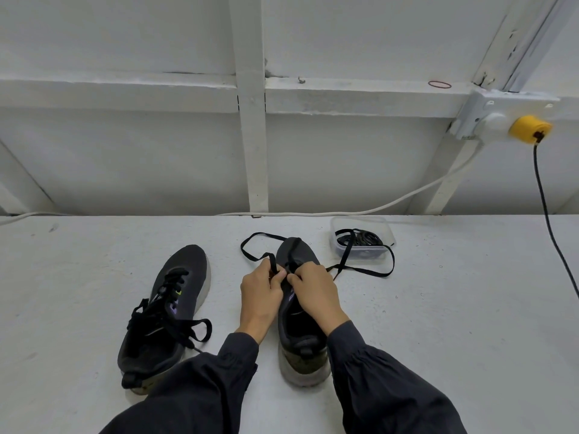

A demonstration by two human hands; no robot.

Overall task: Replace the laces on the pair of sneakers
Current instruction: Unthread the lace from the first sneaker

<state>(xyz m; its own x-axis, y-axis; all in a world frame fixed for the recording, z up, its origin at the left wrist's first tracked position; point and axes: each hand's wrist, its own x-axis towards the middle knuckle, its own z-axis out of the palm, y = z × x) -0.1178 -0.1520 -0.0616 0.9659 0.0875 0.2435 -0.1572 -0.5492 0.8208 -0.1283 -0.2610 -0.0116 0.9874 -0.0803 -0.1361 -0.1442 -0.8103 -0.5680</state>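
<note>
Two dark sneakers stand on the white surface, toes pointing away from me. The left sneaker [170,308] is laced, with its black lace ends lying loose over the side. Both my hands are over the eyelets of the right sneaker [299,327]. My left hand [261,292] pinches one end of a flat black lace [360,270], and my right hand [315,292] pinches the lace close to the shoe's eyelets. The lace loops out past the toe on the left and trails right toward the container. My hands hide the eyelets.
A small clear plastic container [387,233] with more black laces stands behind the right sneaker. A white cable [407,195] runs along the wall base. A black cord [551,233] hangs from a yellow plug [528,128] at the far right.
</note>
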